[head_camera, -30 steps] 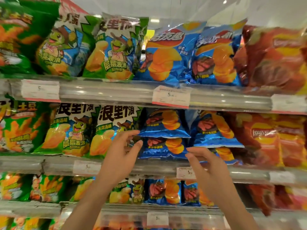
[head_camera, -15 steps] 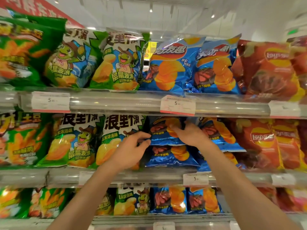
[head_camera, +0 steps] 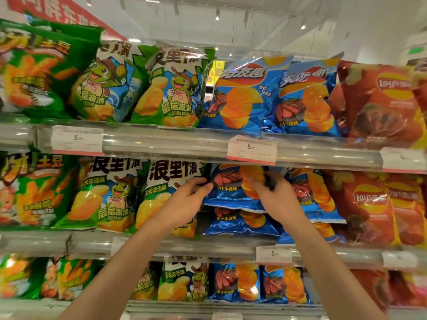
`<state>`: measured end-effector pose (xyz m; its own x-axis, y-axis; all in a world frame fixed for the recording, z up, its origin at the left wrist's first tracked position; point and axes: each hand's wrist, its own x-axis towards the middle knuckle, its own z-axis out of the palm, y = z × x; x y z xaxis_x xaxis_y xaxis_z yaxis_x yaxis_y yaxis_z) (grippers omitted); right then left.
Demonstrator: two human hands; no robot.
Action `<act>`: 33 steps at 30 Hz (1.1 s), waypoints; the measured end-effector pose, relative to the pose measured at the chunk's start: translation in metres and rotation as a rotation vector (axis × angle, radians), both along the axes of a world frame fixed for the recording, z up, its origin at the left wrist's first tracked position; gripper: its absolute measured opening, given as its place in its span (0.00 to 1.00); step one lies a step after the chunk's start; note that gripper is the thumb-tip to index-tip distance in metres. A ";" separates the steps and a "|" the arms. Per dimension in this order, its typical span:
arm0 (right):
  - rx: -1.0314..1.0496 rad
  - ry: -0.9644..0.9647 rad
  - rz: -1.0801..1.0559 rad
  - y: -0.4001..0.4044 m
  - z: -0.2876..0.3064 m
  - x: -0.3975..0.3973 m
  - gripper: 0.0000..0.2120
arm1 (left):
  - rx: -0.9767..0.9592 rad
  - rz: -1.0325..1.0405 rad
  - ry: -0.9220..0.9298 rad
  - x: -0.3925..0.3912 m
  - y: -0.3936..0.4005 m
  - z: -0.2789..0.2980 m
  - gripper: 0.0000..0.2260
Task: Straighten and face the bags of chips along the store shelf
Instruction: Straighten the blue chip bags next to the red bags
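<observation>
Hands: left hand (head_camera: 184, 199) and right hand (head_camera: 275, 195) are closed on the upper blue bag's (head_camera: 231, 188) sides.
Reason: bag is steadied at the middle shelf's (head_camera: 208, 245) front edge, apparently for facing.

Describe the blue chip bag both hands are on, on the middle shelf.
The blue chip bag is glossy crinkled foil printed with ridged orange chips and grilled meat. It sits on top of another blue bag, its top tucked under the upper shelf rail. The left hand grips its left edge; the right hand grips its right side. A green-and-white bag is on its left.
</observation>
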<state>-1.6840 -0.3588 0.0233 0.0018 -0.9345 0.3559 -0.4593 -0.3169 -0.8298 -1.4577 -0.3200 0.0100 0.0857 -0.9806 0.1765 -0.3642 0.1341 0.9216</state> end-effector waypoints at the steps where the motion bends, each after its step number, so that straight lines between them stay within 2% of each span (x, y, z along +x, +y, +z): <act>1: 0.016 -0.044 0.025 0.003 -0.002 -0.002 0.18 | 0.010 0.007 0.036 -0.003 -0.001 0.005 0.19; 3: 0.040 -0.099 0.063 0.007 -0.008 -0.009 0.23 | 0.036 0.013 0.093 -0.011 -0.002 0.015 0.23; 7: 0.092 -0.150 0.126 0.014 -0.020 -0.019 0.27 | 0.012 -0.075 -0.009 -0.029 -0.008 0.023 0.33; 9: 0.094 -0.128 0.133 0.018 -0.022 -0.022 0.30 | -0.036 -0.128 0.006 -0.038 -0.007 0.020 0.33; 15: 0.117 -0.091 0.152 0.026 -0.016 -0.019 0.36 | -0.116 -0.095 0.088 -0.029 0.006 0.000 0.37; 20: 0.122 -0.009 0.226 0.031 -0.014 0.009 0.36 | -0.142 -0.004 0.018 0.000 0.034 0.001 0.39; 23: 0.121 -0.003 0.239 0.031 -0.009 0.018 0.31 | -0.149 0.068 0.035 0.027 0.049 -0.003 0.41; 26: 0.080 0.120 0.103 0.011 -0.010 0.015 0.28 | -0.156 0.112 0.030 0.048 0.061 -0.007 0.40; 28: 0.087 0.281 0.017 -0.008 -0.016 0.016 0.34 | -0.159 0.128 0.027 0.056 0.064 -0.007 0.40; 31: 0.243 0.528 -0.008 -0.033 -0.028 0.027 0.45 | -0.165 0.156 0.025 0.061 0.063 -0.010 0.40; 33: 0.321 0.623 -0.021 -0.042 -0.029 0.033 0.51 | -0.167 0.155 0.033 0.063 0.063 -0.011 0.41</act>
